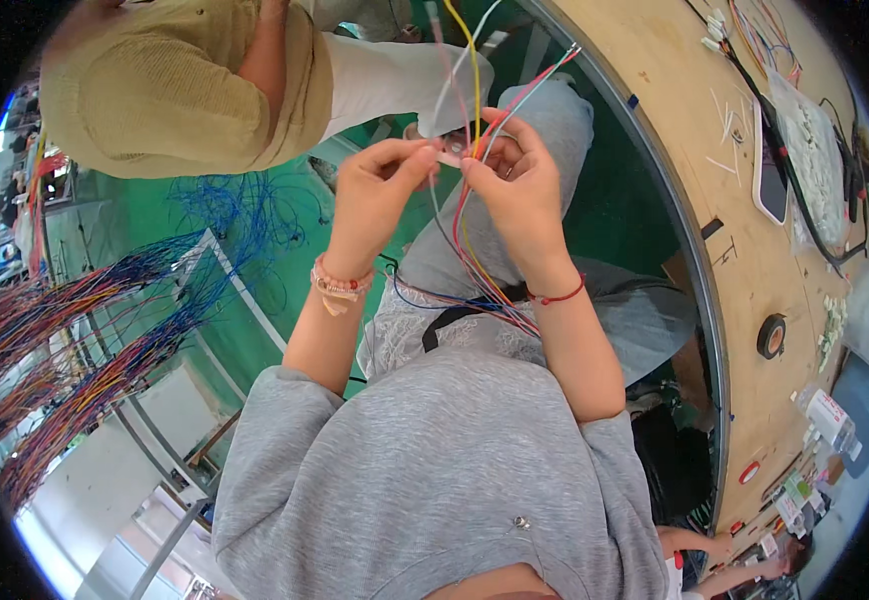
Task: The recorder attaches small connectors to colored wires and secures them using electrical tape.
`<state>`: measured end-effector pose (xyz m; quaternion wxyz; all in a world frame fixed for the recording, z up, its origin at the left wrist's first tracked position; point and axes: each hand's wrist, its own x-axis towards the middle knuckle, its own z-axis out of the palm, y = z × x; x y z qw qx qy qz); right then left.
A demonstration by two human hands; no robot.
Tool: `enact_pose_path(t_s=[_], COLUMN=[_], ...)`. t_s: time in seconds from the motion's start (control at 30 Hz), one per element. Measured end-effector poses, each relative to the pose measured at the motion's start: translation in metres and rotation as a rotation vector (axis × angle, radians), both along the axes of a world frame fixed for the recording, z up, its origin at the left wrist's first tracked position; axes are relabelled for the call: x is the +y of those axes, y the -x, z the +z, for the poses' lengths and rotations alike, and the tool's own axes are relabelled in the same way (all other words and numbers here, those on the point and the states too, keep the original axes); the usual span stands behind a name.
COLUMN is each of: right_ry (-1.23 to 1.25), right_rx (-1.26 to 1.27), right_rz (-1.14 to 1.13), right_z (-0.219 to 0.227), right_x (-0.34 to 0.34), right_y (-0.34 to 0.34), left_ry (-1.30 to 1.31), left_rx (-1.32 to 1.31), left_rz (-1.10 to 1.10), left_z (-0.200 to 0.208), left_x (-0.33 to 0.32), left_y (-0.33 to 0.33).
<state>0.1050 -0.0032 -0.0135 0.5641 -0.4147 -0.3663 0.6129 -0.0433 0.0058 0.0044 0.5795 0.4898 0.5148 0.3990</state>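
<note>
Both hands are raised over my lap and nearly meet. My left hand [377,195] is closed, with thumb and forefinger pinching one end of a small whitish piece [450,159] that is too small to name surely. My right hand [523,190] is closed on a bundle of thin wires [474,258], its thumb against the piece's other end. Red, yellow, white and grey wires show in the bundle. Their upper ends fan out beyond my fingers, a yellow wire [476,75] among them. Lower down, the bundle runs across my lap beneath my right wrist.
A wooden table [690,130] curves along the right, bearing a phone [771,180], a bag of small white parts [813,150], black tape [772,336] and a bottle [827,420]. Thick wire bundles [85,400] hang on a metal frame at left. Another person [175,90] is close ahead.
</note>
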Motion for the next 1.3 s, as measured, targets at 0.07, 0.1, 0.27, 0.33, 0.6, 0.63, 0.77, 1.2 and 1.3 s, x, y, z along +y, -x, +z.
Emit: enact_pose_path(t_s=[0.07, 0.1, 0.27, 0.33, 0.6, 0.63, 0.77, 1.2, 1.3], right_ry=[0.067, 0.059, -0.516, -0.428, -0.21, -0.198, -0.234, -0.009, 0.009], right_rx=[-0.355, -0.354, -0.893, -0.481, 0.231, 0.246, 0.43, 0.01, 0.084], right_rz=[-0.086, -0.09, -0.126, -0.02, -0.279, -0.373, -0.589, -0.215, -0.188], right_z=[0.0, -0.001, 0.015, 0.026, 0.059, 0.058, 0.055, 0.054, 0.049], right_x=[0.002, 0.002, -0.016, -0.028, -0.068, -0.073, -0.087, -0.068, -0.064], right_y=[0.002, 0.0, -0.012, 0.002, -0.056, -0.065, -0.103, -0.115, -0.104], left_ry=[0.02, 0.011, 0.099, -0.053, -0.214, -0.214, -0.177, 0.345, 0.273], left_rx=[-0.236, -0.236, -0.878, -0.701, 0.037, 0.018, 0.016, -0.264, -0.31], left_rz=[0.24, 0.237, 0.219, 0.067, -0.551, -0.649, -0.947, -0.571, -0.462], left_z=[-0.007, -0.009, 0.003, 0.01, 0.033, 0.033, 0.033, 0.031, 0.028], left_x=[-0.008, -0.011, -0.032, -0.039, -0.052, -0.052, -0.034, -0.033, -0.041], left_y=[0.007, 0.011, 0.009, 0.001, -0.079, -0.087, -0.116, -0.138, -0.128])
